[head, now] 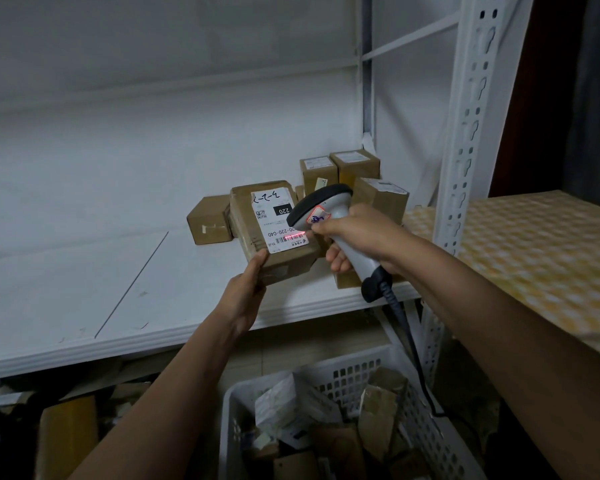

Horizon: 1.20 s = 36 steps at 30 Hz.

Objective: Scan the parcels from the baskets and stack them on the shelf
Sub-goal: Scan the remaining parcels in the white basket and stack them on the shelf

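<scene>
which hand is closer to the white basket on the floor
Left. The left hand holds the parcel in front of the shelf edge, above the basket; the right hand, gripping the scanner, is higher, over the shelf.

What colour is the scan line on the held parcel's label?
Red, a thin line across the barcode on the parcel; the head view shows it clearly.

I see a yellow checkered sheet (534, 258) covering the neighbouring surface at right, and loose flattened cardboard (66, 434) heaped low on the left.
</scene>
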Available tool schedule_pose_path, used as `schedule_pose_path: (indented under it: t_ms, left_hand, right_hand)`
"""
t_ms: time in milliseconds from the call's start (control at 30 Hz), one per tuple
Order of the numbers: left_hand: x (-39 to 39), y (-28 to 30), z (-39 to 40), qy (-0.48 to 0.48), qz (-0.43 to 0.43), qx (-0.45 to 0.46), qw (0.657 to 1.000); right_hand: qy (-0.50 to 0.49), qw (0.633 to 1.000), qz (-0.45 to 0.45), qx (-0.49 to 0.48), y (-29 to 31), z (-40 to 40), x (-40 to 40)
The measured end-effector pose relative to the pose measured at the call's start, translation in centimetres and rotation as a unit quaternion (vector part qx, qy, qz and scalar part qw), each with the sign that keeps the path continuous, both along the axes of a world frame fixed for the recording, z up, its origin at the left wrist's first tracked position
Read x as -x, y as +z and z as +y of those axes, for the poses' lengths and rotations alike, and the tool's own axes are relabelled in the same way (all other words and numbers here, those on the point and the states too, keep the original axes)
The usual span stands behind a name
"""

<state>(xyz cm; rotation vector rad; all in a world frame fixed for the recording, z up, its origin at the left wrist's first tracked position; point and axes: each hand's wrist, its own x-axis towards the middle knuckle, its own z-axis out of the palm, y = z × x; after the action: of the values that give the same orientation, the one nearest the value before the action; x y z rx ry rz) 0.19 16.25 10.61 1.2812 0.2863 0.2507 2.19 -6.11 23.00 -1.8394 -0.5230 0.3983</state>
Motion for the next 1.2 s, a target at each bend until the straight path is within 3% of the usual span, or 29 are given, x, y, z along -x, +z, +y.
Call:
schedule_pose_path:
  t_ms: [367, 633, 933, 1200]
  left_hand:
    - [0.8, 0.6, -0.2, 0.011, 0.004, 0.001, 1.0]
    - [-1.2, 2.9, -0.1, 0.011, -0.013, 0.072, 0.997]
    - [-15.4, 11.2, -3.4, -0.029, -0.013, -0.017, 0.999]
    - [-28.6, 16.5, -5.0, -0.049, 0.02, -0.149, 0.987]
  right_hand:
    - [-0.02, 0.999, -0.017, -0.024, -0.7, 0.2, -0.5]
    - [-0.16, 0.981, -0.098, 0.049, -1.7, -2.1, -6.1]
    - [-0.276, 0.955, -0.108, -0.025, -3.1, -4.7, -12.8]
    - [-0.26, 0.964, -0.056, -0.024, -4.3, -4.3, -16.8]
